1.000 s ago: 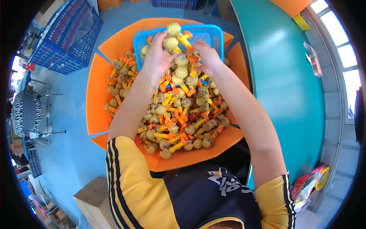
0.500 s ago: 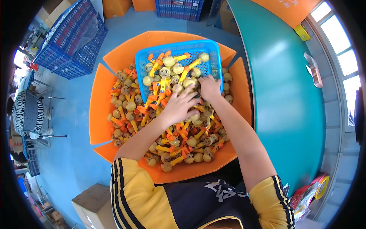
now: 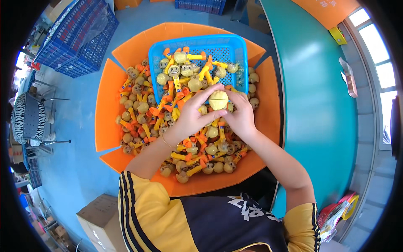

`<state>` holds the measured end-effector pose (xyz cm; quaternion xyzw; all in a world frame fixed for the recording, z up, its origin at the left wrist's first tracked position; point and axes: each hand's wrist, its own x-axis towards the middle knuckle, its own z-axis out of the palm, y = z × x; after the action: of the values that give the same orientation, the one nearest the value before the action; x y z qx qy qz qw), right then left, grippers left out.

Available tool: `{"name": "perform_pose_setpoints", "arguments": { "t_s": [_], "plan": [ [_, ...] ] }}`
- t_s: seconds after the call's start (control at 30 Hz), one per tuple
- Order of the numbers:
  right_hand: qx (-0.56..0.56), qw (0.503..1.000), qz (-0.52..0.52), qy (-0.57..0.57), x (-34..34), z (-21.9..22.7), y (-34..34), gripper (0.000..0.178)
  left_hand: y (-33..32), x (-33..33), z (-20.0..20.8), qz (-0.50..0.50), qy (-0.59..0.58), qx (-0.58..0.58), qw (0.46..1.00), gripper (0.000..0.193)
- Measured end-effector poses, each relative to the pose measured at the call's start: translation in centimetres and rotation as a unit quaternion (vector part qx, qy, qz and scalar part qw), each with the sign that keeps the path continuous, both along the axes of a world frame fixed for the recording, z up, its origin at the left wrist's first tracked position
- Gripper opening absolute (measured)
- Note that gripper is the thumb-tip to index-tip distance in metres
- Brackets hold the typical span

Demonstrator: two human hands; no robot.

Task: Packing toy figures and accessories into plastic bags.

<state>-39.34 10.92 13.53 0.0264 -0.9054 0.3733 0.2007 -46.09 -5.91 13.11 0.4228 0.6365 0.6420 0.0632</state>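
Between my two hands is a round-headed toy, its pale yellow ridged head [image 3: 218, 100] facing up with a thin dark line across it; the rest is hidden. My left hand [image 3: 200, 110] curls round one side of it, thumb and fingers bent. Around the other side closes my right hand [image 3: 241, 112]. Both are over the near edge of a blue plastic basket [image 3: 240, 63], which holds several similar toys with round faces, such as a smiling toy [image 3: 174, 71], yellow stick bodies and orange ends. The basket rests on more toys in an orange bin [image 3: 110, 113].
A green table [image 3: 319, 117] runs along the right, with a small package [image 3: 348, 77] on it. Blue crates [image 3: 77, 40] stand at far left. A cardboard box [image 3: 100, 222] is on the floor at near left, and a zebra-patterned chair [image 3: 29, 117] farther left.
My hands were spread among the toys at the basket's near edge. Now they have come together, holding one round-headed toy up between them.
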Motion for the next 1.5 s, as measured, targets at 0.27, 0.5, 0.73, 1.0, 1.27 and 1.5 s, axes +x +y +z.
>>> {"name": "perform_pose_setpoints", "arguments": {
  "t_s": [0.27,0.5,0.73,1.0,1.27,1.5],
  "plan": [
    [-0.258,0.949,0.18,-0.034,6.9,3.3,1.6,0.066,-0.4,3.4,3.4,0.051,0.19,-0.043,0.98,0.059],
    [-0.162,0.975,0.14,0.055,7.7,2.9,1.3,0.061,0.9,5.1,3.3,0.055,0.215,-0.028,0.975,0.055],
    [-0.105,0.983,0.106,0.106,7.4,2.4,1.9,0.06,1.5,5.3,2.5,0.085,0.264,-0.035,0.96,0.051],
    [-0.335,0.926,0.17,-0.034,7.6,2.0,1.3,0.064,1.6,5.1,3.4,0.047,0.147,-0.07,0.985,0.06],
    [-0.485,0.851,0.18,-0.09,7.1,0.6,2.2,0.051,0.3,6.4,2.5,-0.041,-0.068,-0.101,0.992,0.067],
    [-0.466,0.839,0.212,-0.185,7.2,1.0,3.3,0.058,-0.5,5.8,2.0,0.027,0.104,-0.147,0.983,0.057]
  ]
}}
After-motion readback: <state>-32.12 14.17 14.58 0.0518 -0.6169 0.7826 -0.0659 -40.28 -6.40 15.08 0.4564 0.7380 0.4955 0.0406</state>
